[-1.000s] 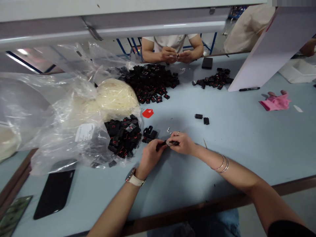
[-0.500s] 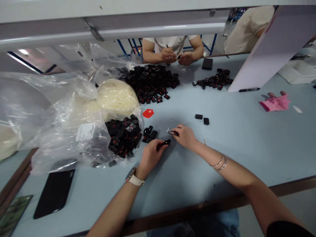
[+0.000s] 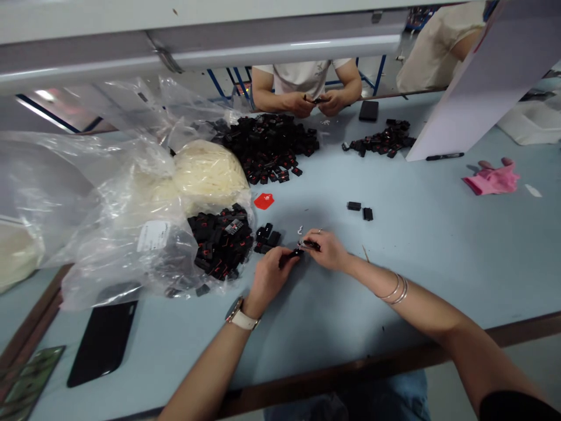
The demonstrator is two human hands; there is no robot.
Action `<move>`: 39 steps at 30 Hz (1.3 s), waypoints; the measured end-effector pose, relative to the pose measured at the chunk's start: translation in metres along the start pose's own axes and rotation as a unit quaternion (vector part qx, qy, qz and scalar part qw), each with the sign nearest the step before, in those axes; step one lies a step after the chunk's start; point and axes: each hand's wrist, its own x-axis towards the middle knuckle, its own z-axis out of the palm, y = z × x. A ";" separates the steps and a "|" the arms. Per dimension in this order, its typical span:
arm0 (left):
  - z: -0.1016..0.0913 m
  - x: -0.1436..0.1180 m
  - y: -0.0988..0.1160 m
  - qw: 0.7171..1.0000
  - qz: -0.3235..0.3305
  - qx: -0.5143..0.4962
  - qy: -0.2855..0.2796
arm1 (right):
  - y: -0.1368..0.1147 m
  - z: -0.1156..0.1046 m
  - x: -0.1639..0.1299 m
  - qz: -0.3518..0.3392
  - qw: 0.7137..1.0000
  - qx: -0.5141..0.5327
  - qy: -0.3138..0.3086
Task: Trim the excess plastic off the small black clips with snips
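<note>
Shows glossy, crinkled plastic in the bag (image 3: 109, 204), paper in its label (image 3: 153, 235), a smooth, dull finish on the surface (image 3: 438, 245), black plastic in the blocks (image 3: 267, 235), polished metal in the bracelets (image 3: 404, 292), matt cloth in the glove (image 3: 494, 179).

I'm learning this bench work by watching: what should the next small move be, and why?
Probably hold the left hand steady and ease the tool in the right hand onto the black part: it is pinched in the left hand, and the tool's tip is right by its end. Whether they touch is too small to tell.
</note>
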 end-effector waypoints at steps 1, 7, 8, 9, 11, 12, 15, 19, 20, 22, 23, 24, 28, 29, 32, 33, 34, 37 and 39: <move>0.000 0.000 0.000 1.000 0.004 0.000 0.002 | -0.001 0.000 0.000 0.000 1.000 0.007 -0.005; 0.001 0.000 0.000 1.000 0.005 0.007 0.003 | -0.002 -0.002 0.000 -0.005 1.000 0.014 -0.022; 0.001 0.000 0.000 1.000 0.003 0.008 0.003 | -0.001 -0.002 0.000 -0.010 1.000 0.011 -0.024; 0.001 0.000 0.000 1.000 0.003 0.009 0.002 | -0.001 -0.001 0.000 -0.015 1.000 0.007 -0.024; 0.001 0.000 0.001 1.000 0.001 0.010 -0.003 | -0.001 -0.001 -0.001 -0.025 0.999 -0.006 -0.022; 0.001 0.000 0.001 1.000 -0.001 0.010 -0.004 | -0.001 0.000 -0.002 -0.030 0.999 -0.014 -0.019; 0.000 0.000 0.001 1.000 -0.005 0.009 -0.008 | 0.000 0.001 -0.004 -0.047 0.998 -0.045 -0.014; 0.000 -0.001 0.000 1.000 0.000 0.010 -0.011 | 0.001 0.003 -0.006 -0.068 0.993 -0.093 -0.026; 0.000 -0.001 -0.001 1.000 0.001 0.012 -0.012 | 0.001 0.004 -0.007 -0.073 0.991 -0.105 -0.029; 0.001 -0.001 -0.002 1.000 -0.002 0.019 -0.012 | 0.002 0.005 -0.008 -0.088 0.988 -0.124 -0.038; 0.001 -0.001 -0.003 1.000 -0.006 0.023 -0.012 | 0.003 0.005 -0.009 -0.095 0.986 -0.130 -0.042; 0.001 -0.001 -0.003 1.000 -0.011 0.026 -0.012 | 0.004 0.005 -0.010 -0.103 0.985 -0.134 -0.046; 0.000 -0.001 -0.002 1.000 -0.015 0.023 -0.015 | 0.006 0.001 -0.011 -0.112 0.985 -0.128 -0.023; 0.000 -0.001 -0.001 1.000 -0.013 0.021 -0.015 | 0.006 0.000 -0.011 -0.113 0.986 -0.125 -0.010; -0.001 0.000 0.000 1.000 -0.004 0.020 -0.007 | 0.007 -0.001 -0.011 -0.126 0.983 -0.133 0.006; -0.001 0.000 0.000 1.000 -0.003 0.018 -0.006 | 0.008 -0.001 -0.011 -0.132 0.981 -0.141 0.002; -0.001 0.000 0.000 1.000 -0.003 0.017 -0.006 | 0.008 -0.001 -0.011 -0.139 0.979 -0.151 -0.006; 0.000 -0.001 -0.001 1.000 -0.009 0.019 -0.008 | 0.007 0.000 -0.012 -0.151 0.971 -0.184 -0.035; 0.001 -0.001 -0.002 1.000 -0.011 0.024 -0.005 | 0.006 0.001 -0.013 -0.143 0.969 -0.196 -0.048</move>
